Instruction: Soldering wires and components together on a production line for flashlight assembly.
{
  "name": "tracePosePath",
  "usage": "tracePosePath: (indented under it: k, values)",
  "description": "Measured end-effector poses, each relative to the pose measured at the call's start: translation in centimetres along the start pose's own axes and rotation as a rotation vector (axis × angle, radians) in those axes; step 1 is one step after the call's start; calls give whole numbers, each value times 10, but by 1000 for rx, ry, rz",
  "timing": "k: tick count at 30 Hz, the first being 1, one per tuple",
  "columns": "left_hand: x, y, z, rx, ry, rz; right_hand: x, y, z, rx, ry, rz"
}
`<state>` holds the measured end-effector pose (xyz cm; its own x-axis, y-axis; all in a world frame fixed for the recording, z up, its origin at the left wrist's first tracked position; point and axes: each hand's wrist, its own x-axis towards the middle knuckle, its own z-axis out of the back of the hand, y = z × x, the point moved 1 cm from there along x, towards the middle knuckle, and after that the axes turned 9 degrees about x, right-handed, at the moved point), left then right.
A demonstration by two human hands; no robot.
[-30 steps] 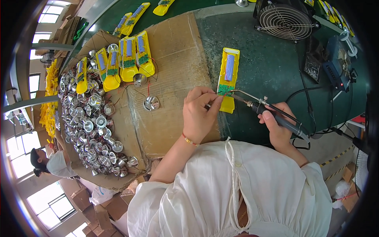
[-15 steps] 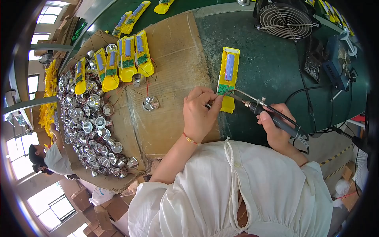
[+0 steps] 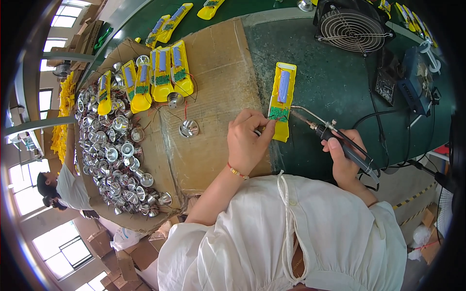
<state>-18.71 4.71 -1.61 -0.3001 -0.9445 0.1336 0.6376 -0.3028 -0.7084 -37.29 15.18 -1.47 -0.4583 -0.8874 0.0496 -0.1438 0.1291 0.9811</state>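
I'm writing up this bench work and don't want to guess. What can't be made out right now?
All in the head view:
1. What, if anything, the left hand pinches: covered by its own fingers.
2. Part of the soldering iron's handle: behind the right hand.
3. Individual joints on the green circuit board: too small.
4. The white fan's far side: cut off by the dark rim.

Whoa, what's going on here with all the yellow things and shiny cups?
A person is working on one yellow case lying on the green table. Their right hand holds a soldering iron, its tip close to the green circuit board in that case. The left hand has its fingertips pinched by the board; what's between them is too small to tell. More yellow cases and a big pile of shiny silver cups lie off to the left.
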Motion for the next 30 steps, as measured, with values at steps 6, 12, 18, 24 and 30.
tracePosePath:
  k: [6, 12, 18, 24, 30]
  values:
    - [8, -3, 20, -239, 207, 319, 12, -3, 16, 1, -92, 44]
    - [49, -7, 15, 38, 476, 136, 22, -11, 25, 27, -131, 47]
    - [211, 5, 21, 329, 208, 13, 25, -17, 24, 27, -164, -34]
    - [332, 28, 31, 779, -151, -10, 25, -19, 26, -65, -106, -46]
    - [339, 59, 18, 896, 318, -79, 26, -16, 25, -121, -6, -46]
